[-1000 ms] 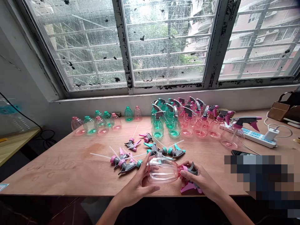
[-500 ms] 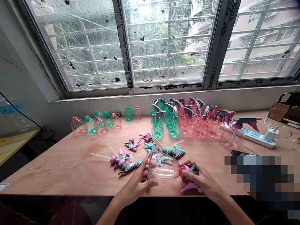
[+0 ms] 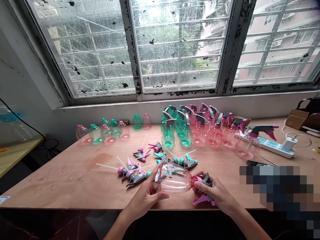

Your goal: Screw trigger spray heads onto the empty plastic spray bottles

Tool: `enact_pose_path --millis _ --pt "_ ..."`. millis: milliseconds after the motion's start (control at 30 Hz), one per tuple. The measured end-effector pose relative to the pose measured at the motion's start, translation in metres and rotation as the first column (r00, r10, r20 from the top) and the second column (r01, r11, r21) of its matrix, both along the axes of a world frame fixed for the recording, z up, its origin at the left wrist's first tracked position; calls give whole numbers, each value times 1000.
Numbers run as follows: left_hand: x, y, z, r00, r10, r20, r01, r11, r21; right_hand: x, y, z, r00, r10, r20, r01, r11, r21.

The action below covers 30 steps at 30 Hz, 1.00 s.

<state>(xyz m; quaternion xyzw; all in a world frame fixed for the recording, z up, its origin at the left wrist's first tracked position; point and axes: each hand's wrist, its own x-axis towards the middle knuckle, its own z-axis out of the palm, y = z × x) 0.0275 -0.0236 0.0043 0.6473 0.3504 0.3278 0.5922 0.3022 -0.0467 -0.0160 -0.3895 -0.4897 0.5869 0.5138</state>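
A clear pink spray bottle (image 3: 175, 178) lies sideways in the air between my hands, over the front of the table. Its base rests in my left hand (image 3: 147, 193), fingers behind it and thumb below. My right hand (image 3: 210, 191) is closed round the neck and collar of the pink-and-grey trigger sprayer (image 3: 203, 199) at the bottle's right end. Beyond the bottle lie several loose trigger sprayers, some pink and grey (image 3: 135, 177), others teal and grey (image 3: 188, 162), with thin white dip tubes sticking out.
Bottles without sprayers (image 3: 108, 135), green and pink, stand at the back left. Green (image 3: 168, 136) and pink bottles (image 3: 200, 135) with sprayers fitted crowd the back middle and right. A power strip (image 3: 272, 146) with a charger, a phone (image 3: 258, 163) and a brown case (image 3: 297, 118) are on the right.
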Motion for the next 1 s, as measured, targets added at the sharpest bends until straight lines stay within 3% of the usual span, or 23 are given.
enact_pose_path --millis 1000 --pt "1 -2 -4 997 72 2 -72 997 17 4 1 -4 999 42 -5 -42 999 10"
